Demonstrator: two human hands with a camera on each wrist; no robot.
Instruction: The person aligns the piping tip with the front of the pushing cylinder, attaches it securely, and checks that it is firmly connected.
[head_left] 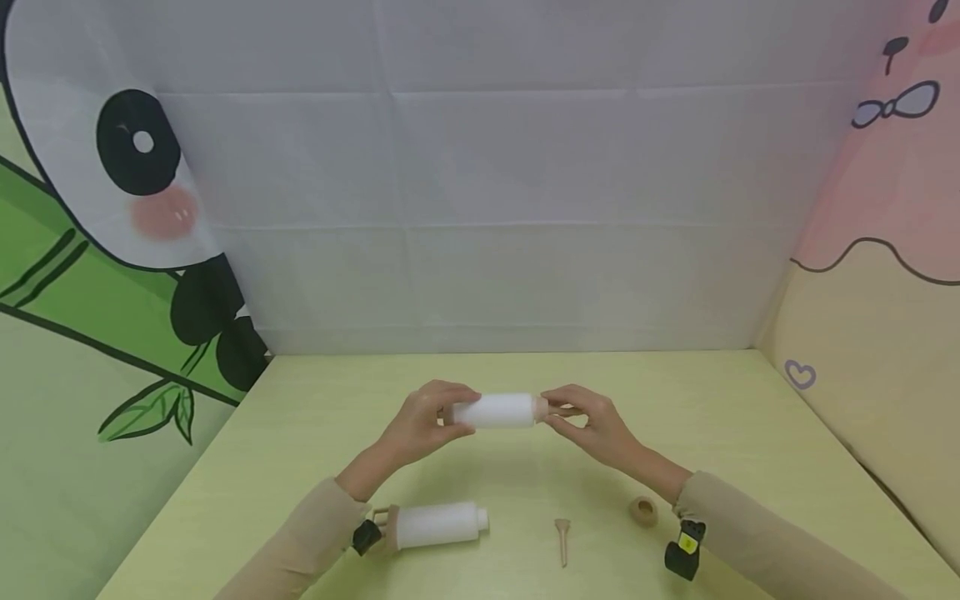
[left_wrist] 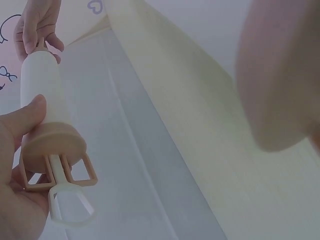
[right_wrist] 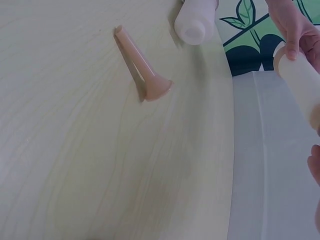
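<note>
"Two hands are doing the holding. The left hand [head_left: 431,421] is gripping a white tube [head_left: 498,411] near its tan collar [left_wrist: 55,145], thumb lying on the side; the right hand [head_left: 592,421] is pinching the tan tip [head_left: 541,408] at the far end."

"Where is the tube sitting?"

"It is hanging roughly level between the hands, above the table [head_left: 262,467]."

"How are you rating it?"

"Light, I'm judging; probably hollow plastic. The surface is looking smooth, so I'm expecting some slip. Stiff overall, though hard squeezing is possibly risking a dent."

"Best hold?"

"I'm favouring the tube just beside the collar. The side loops [left_wrist: 91,170] and white handle [left_wrist: 72,221] are looking thin; I'm marking them fragile under twisting."

"Farther out?"

"A second tube [head_left: 438,525] is lying near the left sleeve [head_left: 303,533], a tan funnel [head_left: 563,542] is lying to its right, and a tan ring [head_left: 642,521] is resting near the right sleeve [head_left: 765,533]."
</note>
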